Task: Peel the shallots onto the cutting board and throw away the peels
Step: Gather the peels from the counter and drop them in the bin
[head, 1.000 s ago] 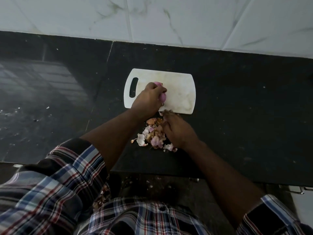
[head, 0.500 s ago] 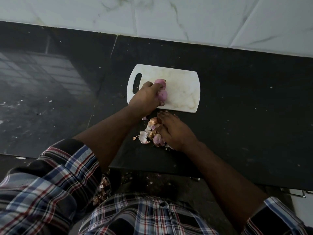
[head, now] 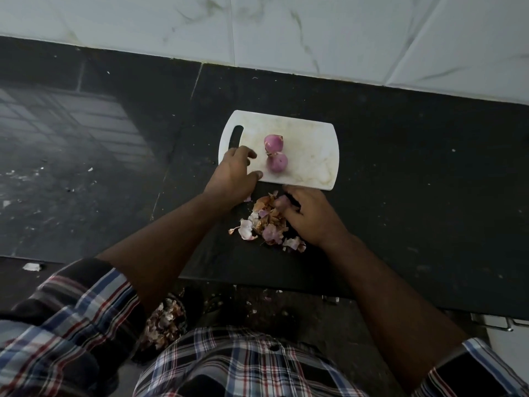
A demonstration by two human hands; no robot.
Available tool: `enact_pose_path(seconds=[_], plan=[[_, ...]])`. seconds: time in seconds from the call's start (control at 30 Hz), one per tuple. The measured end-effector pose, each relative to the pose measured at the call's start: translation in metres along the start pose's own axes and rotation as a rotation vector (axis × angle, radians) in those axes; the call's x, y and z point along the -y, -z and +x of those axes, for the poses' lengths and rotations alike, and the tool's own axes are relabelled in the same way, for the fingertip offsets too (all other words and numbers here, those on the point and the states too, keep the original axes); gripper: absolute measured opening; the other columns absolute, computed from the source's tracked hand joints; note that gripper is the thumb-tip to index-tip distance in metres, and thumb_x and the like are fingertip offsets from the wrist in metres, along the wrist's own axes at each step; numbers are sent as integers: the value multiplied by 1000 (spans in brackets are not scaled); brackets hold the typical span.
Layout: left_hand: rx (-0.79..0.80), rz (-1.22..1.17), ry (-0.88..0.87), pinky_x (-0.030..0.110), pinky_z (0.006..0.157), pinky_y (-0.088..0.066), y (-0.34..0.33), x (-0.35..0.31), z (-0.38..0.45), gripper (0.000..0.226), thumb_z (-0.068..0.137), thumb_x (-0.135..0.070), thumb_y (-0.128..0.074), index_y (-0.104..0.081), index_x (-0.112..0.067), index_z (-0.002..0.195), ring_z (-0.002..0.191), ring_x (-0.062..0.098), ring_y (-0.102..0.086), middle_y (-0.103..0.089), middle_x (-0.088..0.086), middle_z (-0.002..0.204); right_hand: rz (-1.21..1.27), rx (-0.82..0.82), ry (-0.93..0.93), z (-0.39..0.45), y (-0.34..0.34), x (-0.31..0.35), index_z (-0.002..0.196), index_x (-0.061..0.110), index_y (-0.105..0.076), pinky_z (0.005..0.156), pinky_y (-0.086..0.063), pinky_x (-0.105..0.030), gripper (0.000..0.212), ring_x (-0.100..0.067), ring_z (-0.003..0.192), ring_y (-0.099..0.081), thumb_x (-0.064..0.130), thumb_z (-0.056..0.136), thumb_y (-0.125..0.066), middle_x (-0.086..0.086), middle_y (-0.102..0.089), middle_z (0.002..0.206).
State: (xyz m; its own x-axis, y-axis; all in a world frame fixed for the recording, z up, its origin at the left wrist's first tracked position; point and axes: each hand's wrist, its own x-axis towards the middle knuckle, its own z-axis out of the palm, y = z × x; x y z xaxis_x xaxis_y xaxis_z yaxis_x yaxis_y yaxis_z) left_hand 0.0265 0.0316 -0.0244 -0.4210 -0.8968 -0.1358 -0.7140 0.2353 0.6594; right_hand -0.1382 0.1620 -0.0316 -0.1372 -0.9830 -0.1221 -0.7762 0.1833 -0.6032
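- The dark countertop [head: 400, 196] fills the middle of the frame, with pale wall tiles [head: 286, 30] along the top.
- The white cutting board [head: 312, 144] lies just above centre; two peeled shallots [head: 275, 152] sit on it, touching, one above the other. Peeling looks done for these two.
- The left hand [head: 233, 174] rests at the board's lower-left corner, fingers loosely spread, holding nothing.
- The right hand [head: 310, 216], just below the board, curls against the peels; whether it grips any, I cannot tell.
- The pile of peels [head: 264, 222] lies on the counter at centre, not yet thrown away; that step remains.
- More peel scraps [head: 164, 325] show at lower centre, beneath the counter edge.
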Motion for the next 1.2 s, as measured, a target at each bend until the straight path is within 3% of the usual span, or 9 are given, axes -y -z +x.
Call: enact_pose_path(seconds=[0.17,0.33,0.5,0.63,0.77,0.83,0.97,1.03,1.2], plan=[[250,154,-65,30,82,-46,3,25,-30,19,91,-28,-63,-68,-18,107,106,23,-58,-56,4,108,-211,214,-13,1,-6,21,153,18,-35,114,-31,-40,99,-28,139,-28,75,76,-63,0,-37,155],[407,227,-102,29,97,-42,12,22,-53,53,89,-34,-70,-57,-22,139,122,24,-50,-51,10,126,-221,237,30,-5,-10,32,150,21,-41,111,-36,-40,87,-28,137,-33,63,79,-70,-2,-38,152],[505,296,-29,30,102,-41,21,27,-70,100,75,-38,-85,-29,-20,156,129,28,-47,-34,10,144,-187,257,-251,-21,13,28,157,23,-20,108,-42,-43,122,-29,140,-39,61,61,-86,-8,-27,157],[506,297,-31,35,104,-44,8,13,-74,106,72,-35,-88,-26,-20,157,129,30,-48,-32,11,144,-154,326,-416,-28,-2,38,158,26,-11,111,-43,-47,134,-34,138,-42,48,56,-94,-10,-17,155],[479,271,-62,32,91,-49,-6,3,-69,89,74,-29,-85,-39,-19,150,112,28,-57,-39,8,123,-127,266,-368,-18,-16,51,147,26,-33,102,-50,-43,106,-30,120,-54,34,61,-95,-7,-28,136],[487,296,-72,32,91,-49,-7,2,-65,94,73,-27,-86,-35,-19,153,114,30,-58,-41,11,127,-140,286,-342,-13,-14,54,144,25,-38,100,-51,-41,93,-28,117,-55,27,68,-92,-6,-29,137],[507,341,-77,36,102,-47,-6,2,-56,110,69,-25,-90,-25,-19,158,126,33,-54,-43,15,141,-140,335,-344,-8,-8,54,145,25,-38,101,-50,-39,94,-27,116,-55,24,69,-91,-5,-28,138],[501,321,-106,35,98,-48,-8,1,-54,98,70,-25,-88,-36,-18,153,120,31,-56,-49,15,133,-139,327,-328,-6,-10,54,138,24,-44,98,-52,-39,79,-24,109,-56,23,72,-89,-4,-30,134],[399,318,-178,27,81,-41,-11,-8,-56,38,86,-22,-71,-63,-5,120,110,31,-61,-65,15,114,-167,279,-248,-3,-17,53,120,18,-59,82,-53,-32,43,-18,89,-56,25,82,-79,-5,-38,123]])
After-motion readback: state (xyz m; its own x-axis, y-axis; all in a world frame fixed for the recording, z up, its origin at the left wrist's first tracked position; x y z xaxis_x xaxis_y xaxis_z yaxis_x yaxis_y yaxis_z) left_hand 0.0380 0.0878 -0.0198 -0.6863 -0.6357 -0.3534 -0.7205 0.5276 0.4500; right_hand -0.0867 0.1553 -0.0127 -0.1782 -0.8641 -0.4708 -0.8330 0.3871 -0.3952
